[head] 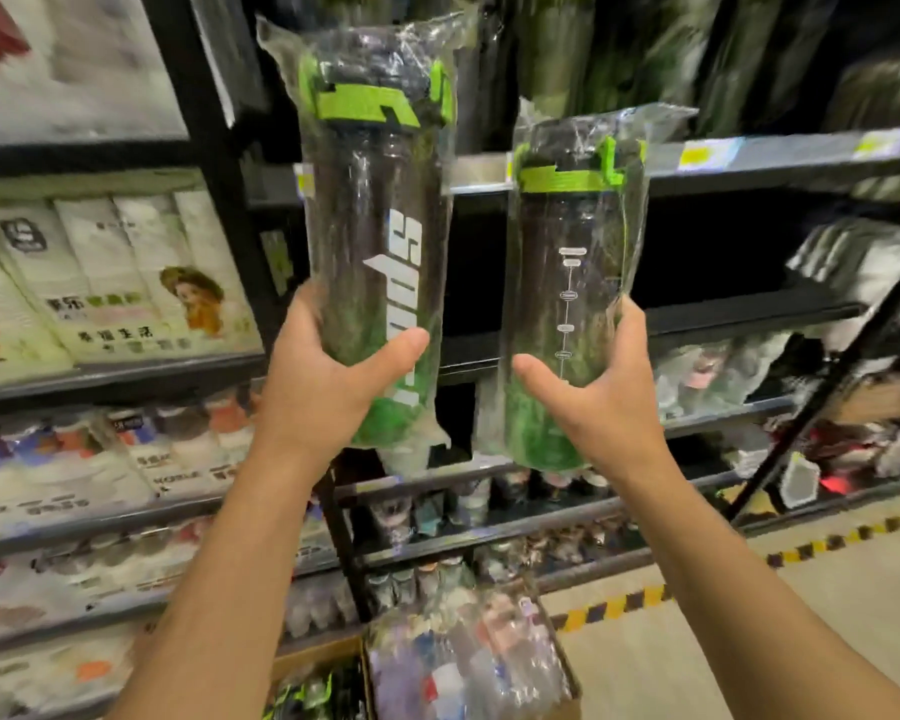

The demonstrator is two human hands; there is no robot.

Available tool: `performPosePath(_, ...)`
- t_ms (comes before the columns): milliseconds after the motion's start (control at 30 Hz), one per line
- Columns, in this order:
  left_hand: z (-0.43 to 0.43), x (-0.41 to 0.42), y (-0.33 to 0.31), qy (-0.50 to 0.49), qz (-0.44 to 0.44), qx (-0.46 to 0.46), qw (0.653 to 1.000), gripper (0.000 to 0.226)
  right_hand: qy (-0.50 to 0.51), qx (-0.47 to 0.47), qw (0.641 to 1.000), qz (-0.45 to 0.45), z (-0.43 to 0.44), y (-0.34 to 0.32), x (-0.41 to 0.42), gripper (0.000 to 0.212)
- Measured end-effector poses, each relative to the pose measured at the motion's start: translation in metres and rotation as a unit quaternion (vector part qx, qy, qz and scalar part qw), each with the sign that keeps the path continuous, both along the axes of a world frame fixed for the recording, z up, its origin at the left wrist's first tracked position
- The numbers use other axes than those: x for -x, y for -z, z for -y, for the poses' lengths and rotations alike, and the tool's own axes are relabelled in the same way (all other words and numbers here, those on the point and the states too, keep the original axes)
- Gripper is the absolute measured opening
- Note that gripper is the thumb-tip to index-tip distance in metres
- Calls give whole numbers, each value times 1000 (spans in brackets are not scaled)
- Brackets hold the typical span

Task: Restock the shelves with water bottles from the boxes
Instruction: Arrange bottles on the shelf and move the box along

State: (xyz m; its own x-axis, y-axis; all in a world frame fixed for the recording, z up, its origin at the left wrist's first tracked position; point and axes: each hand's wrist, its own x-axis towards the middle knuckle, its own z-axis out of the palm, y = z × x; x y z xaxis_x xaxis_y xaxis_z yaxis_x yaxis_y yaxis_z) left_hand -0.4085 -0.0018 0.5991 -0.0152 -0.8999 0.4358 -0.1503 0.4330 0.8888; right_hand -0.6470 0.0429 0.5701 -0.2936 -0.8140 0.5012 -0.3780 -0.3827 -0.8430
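Note:
I hold two dark bottles with green lids, each sealed in a clear plastic bag, upright in front of the black shelves. My left hand (328, 371) grips the lower half of the taller-looking bottle (380, 226), which shows white lettering. My right hand (598, 387) grips the lower half of the second bottle (572, 283), which shows a white measuring scale. Behind the bottles, the dark shelf (749, 163) carries yellow price tags, and more bagged green and black bottles (645, 54) stand above it. An open cardboard box (468, 662) with wrapped bottles sits on the floor below.
White packaged goods (115, 272) fill the left shelving. Lower shelves hold many small bottles and cups (489, 511). A black diagonal pole (842, 366) crosses the right side. Yellow and black striped tape (749, 569) runs along the beige floor.

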Motion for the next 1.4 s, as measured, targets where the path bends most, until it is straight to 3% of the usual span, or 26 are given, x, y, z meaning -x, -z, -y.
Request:
performPosePath(133,0,101,-37,33,-46,37,998,68,16,63,998,-14,-14,-45,97,81)
performPosePath(533,43,317,-122,130,-81,95,984,84,118,157,980,-33,-18,-130,326,71)
performPosePath(667,78,372,-137,147,-90,112,979,96,131,171,976,-30,14,-140,381,80)
performPosePath(833,133,442,-149,179,-99,129,970,75,143,191,970,-47,73,-148,445,89)
performPosePath(1033,209,527,-168,208,-118,131,962,72,156,199,965,-71,149,-169,522,86)
performPosePath(1200,252,588,-177,239,-98,124,958,69,169,207,961,-68,199,-179,584,108)
performPosePath(1400,287,648,-179,201,-21,141,969,84,164,209,962,-54,255,-185,644,84)
